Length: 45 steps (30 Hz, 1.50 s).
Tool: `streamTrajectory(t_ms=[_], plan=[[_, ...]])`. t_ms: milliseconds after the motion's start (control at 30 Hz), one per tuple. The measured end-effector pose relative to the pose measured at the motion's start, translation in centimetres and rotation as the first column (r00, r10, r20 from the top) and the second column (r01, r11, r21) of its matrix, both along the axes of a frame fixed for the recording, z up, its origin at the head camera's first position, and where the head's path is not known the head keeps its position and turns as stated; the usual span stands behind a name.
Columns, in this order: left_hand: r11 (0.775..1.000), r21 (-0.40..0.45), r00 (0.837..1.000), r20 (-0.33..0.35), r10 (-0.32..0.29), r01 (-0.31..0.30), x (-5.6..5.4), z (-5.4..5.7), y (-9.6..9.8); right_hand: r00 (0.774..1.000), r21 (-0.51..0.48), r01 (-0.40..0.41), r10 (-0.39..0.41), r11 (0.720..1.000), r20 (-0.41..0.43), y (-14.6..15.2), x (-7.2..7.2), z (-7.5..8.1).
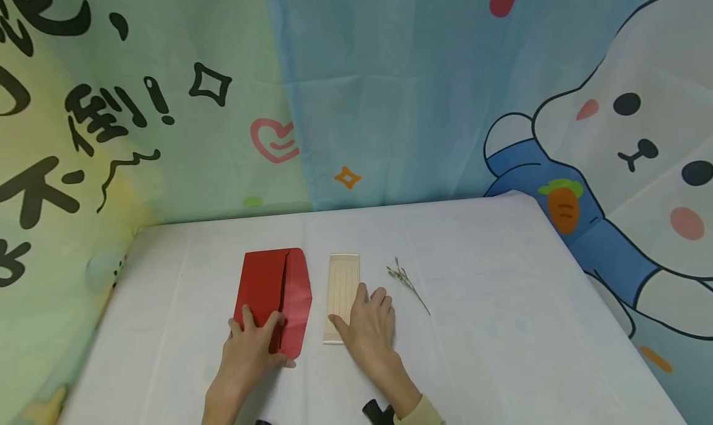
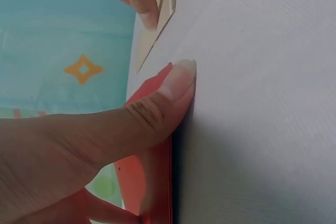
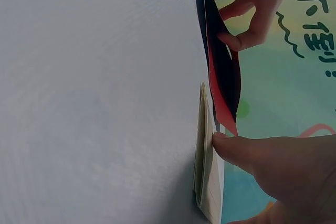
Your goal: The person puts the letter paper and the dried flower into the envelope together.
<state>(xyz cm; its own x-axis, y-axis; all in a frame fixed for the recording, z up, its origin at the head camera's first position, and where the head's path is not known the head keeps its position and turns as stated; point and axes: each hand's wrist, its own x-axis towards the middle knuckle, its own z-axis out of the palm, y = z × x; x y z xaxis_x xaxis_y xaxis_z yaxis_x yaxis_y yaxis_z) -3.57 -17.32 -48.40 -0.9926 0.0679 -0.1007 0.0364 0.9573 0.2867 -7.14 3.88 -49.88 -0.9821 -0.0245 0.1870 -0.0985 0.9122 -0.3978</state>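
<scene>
A red envelope (image 1: pixel 262 279) lies on the white table with its lighter flap (image 1: pixel 298 283) folded out to the right. My left hand (image 1: pixel 250 347) holds its near part, thumb at the flap's near edge and fingers on the body. From the right wrist view, the envelope's dark mouth (image 3: pixel 227 72) gapes between thumb and fingers. My right hand (image 1: pixel 370 326) rests across a folded cream paper (image 1: pixel 342 273) with ruled lines. The right thumb touches the paper's left part, the index fingertip its right edge; the other fingers extend beyond it. Layered folds show at the paper's near end.
A small dried sprig (image 1: pixel 406 281) lies to the right of the folded paper. The white cloth-covered table (image 1: pixel 501 326) backs onto a printed curtain (image 1: pixel 390 103) with cartoon figures. A black object (image 1: pixel 379 412) shows by my right wrist.
</scene>
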Motion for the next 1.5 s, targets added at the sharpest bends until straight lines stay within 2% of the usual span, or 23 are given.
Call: streamTrajectory(t_ms=[300,667,1100,1233,1367,1500], plan=[[1.0,0.005,1.0,0.003,0.012,-0.012,0.0,0.0,0.1,1.0,-0.006,-0.01,0.01,1.0,-0.003,-0.2,0.0,0.0],[1.0,0.01,1.0,-0.004,-0.006,0.006,0.0,0.1,0.0,1.0,0.019,-0.01,0.01,1.0,0.007,-0.6,-0.3,-0.5],[1.0,0.016,1.0,0.018,0.006,-0.007,-0.1,0.1,0.1,0.999,0.032,-0.025,0.023,0.999,0.048,-1.7,-0.3,0.4],[1.0,0.014,1.0,0.012,0.004,-0.004,-0.1,0.2,0.1,0.999,0.049,-0.019,0.017,0.999,0.03,-1.8,-0.4,0.2],[1.0,0.017,1.0,0.016,0.005,-0.005,-0.1,0.2,0.1,1.0,0.029,-0.015,0.015,0.999,0.022,-1.7,-0.4,0.0],[1.0,0.013,1.0,0.019,0.006,-0.006,-0.1,0.1,0.1,0.998,-0.008,-0.011,0.011,1.0,0.06,-1.6,-0.4,0.3]])
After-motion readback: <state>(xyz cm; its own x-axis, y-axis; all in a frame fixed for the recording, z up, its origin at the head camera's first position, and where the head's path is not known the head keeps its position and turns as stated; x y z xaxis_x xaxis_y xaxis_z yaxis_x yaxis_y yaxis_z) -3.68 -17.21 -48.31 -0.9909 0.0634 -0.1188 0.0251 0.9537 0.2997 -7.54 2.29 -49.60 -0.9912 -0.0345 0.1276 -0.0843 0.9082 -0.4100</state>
